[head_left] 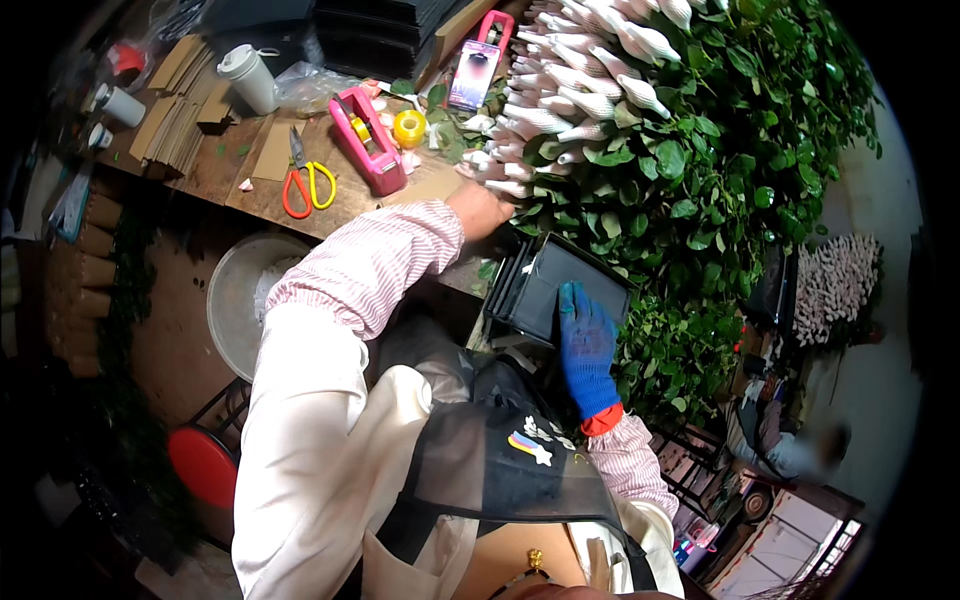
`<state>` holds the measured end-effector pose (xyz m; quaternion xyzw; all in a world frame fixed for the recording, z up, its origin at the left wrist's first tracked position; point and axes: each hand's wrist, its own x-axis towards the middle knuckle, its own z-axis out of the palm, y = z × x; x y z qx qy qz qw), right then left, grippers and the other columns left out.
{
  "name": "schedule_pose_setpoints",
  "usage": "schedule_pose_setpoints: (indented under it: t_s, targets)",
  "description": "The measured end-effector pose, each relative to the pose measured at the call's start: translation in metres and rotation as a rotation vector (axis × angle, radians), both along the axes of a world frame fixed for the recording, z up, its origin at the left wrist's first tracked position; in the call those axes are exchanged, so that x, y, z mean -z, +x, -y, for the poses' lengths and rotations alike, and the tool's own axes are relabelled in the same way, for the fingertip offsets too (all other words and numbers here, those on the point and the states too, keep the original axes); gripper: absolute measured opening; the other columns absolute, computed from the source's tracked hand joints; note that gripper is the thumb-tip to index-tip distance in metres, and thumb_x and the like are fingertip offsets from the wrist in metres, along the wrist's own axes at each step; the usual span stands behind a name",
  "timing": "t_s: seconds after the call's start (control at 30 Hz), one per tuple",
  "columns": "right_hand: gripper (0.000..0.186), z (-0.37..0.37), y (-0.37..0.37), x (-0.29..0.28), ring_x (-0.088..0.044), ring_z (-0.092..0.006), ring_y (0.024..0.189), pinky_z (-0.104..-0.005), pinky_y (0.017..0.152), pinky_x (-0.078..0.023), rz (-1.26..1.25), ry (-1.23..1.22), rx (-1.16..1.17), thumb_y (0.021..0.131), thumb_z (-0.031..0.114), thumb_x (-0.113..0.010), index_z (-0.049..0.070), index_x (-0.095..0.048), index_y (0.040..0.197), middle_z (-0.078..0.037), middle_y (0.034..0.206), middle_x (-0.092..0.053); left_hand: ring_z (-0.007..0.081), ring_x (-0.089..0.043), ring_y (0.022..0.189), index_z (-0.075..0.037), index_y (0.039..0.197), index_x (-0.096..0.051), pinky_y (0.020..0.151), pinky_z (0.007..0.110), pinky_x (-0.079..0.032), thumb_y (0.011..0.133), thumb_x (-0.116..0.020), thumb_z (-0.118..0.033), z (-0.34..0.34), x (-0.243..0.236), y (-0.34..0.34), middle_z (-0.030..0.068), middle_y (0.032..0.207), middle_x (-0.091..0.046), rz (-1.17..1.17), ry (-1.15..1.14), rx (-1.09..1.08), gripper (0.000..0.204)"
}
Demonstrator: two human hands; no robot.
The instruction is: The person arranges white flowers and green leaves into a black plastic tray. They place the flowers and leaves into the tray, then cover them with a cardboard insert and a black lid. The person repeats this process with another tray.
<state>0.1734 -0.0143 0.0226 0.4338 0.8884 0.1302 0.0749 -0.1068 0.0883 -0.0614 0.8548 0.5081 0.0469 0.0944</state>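
My left hand, bare below a pink-striped sleeve cover, reaches to the near edge of a heap of flower stems. Its fingers look curled closed against the lowest white-netted flower heads, and what they hold is hidden. In a blue knitted glove, my right hand lies with fingers stretched out over a black rectangular tray. The tray is tilted beside the table's edge, with more black edges stacked at its left side. Green leaves spread to the right of both hands.
Red-and-yellow-handled scissors, a pink tape dispenser, a yellow tape roll and a white lidded cup stand on the wooden table. Below are a white bucket and a red stool. Another person is at far right.
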Motion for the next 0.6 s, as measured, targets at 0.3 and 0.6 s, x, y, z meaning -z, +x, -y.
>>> schedule_pose_setpoints:
  t_s: [0.3,0.6]
  targets:
    - [0.066,0.020,0.008,-0.034,-0.055,-0.0373,0.122,-0.0453,0.104,-0.045,-0.544,-0.226,0.017,0.085,0.026,-0.071,0.007,-0.049,0.143,-0.019,0.143,-0.052,0.0328,-0.057,0.107,-0.006,0.115,-0.060,0.100,0.049,-0.040,0.064,-0.079,-0.009,0.086,-0.028,-0.026,0.0125,0.101,-0.061,0.079,0.149,-0.271,0.055]
    - [0.096,0.034,-0.007,-0.051,-0.054,-0.0414,0.127,-0.0454,0.107,-0.045,-0.932,-0.783,0.197,0.079,0.024,-0.074,0.004,-0.022,0.157,-0.026,0.141,-0.051,0.0486,-0.009,0.150,0.005,0.146,-0.026,0.121,0.054,-0.015,0.085,-0.076,-0.047,0.145,-0.085,0.087,0.0336,0.155,-0.021,0.931,-0.215,0.143,0.094]
